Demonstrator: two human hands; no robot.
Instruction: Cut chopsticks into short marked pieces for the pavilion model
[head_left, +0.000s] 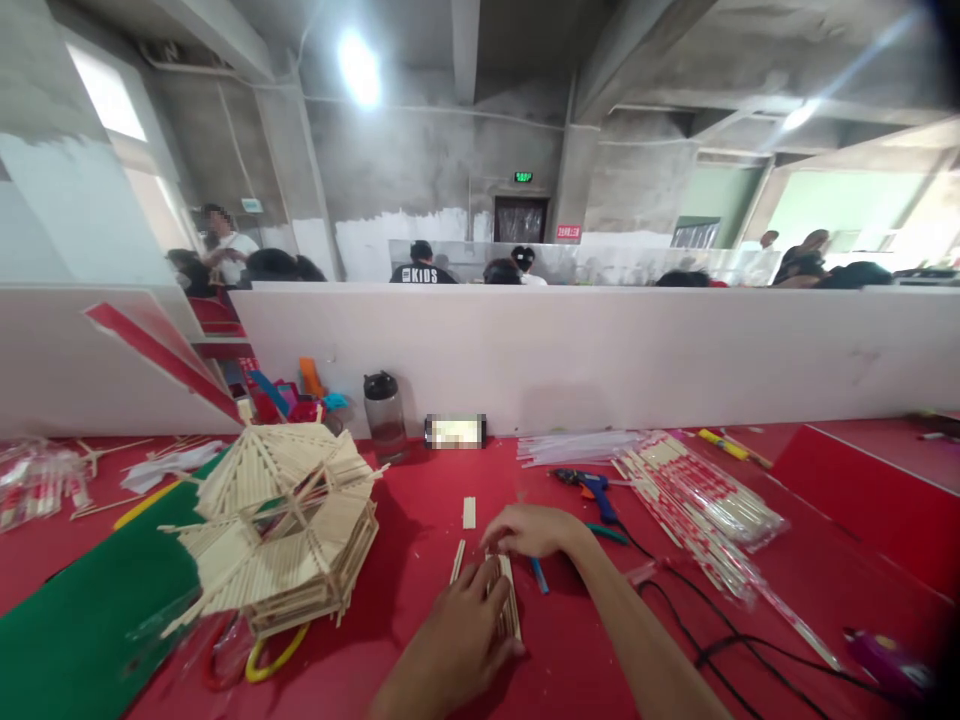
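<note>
My left hand (465,635) lies over a narrow bundle of wooden sticks (513,610) on the red table, its fingers curled onto them. At the far end of that bundle is my right hand (529,530), its fingers bent down with the tips partly hidden. Beyond the hands lies a short flat block of joined sticks (469,512), and a couple of loose sticks (457,562) rest just left of the bundle. A blue marker-like item (539,575) sits beneath my right wrist. To the left stands a model built of sticks (300,530).
A blue glue gun (595,490) and packs of sticks (705,490) lie at the right, with black cables (697,640) nearer. A dark bottle (385,415) and a phone (455,431) stand by the white partition (600,350). People sit beyond it.
</note>
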